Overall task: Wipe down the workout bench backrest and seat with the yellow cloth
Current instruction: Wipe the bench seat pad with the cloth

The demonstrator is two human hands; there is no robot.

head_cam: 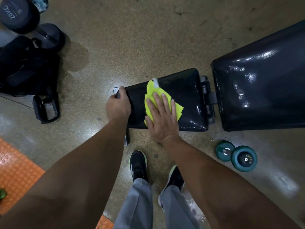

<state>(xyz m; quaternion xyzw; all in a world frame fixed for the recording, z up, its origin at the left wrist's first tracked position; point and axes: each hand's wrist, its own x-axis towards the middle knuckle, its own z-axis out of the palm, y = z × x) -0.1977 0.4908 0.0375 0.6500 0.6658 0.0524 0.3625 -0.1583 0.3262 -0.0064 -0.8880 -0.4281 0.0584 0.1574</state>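
The person leans over a black workout bench. The right hand [160, 118] lies flat and open on the yellow cloth [158, 98], fingers spread, pressing it down onto the seat [186, 98]. It is not gripping the cloth, only pushing on top of it. The cloth is crumpled, and parts of it stick out past the fingertips and to the right of the hand. A small white tag [155, 83] shows at the far edge of the cloth.

The left hand [118, 106] is just beside the right one, curled around the end of the seat. Its fingers wrap over the edge and hold on tight.

Past the right hand, across a metal hinge [208, 96], sits the backrest [264, 83]. It is big, black and shiny, with bright spots of light on it.

Near the right arm, a small teal dumbbell [237, 156] lies on the speckled floor [115, 38]. Well away from the left hand sits a black bag [28, 66], and behind it a big dark dumbbell [21, 15] marked 20KG. An orange bumpy mat [14, 176] lies under the left arm.

Below the hands are two black shoes [138, 164] and grey trouser legs [137, 205].
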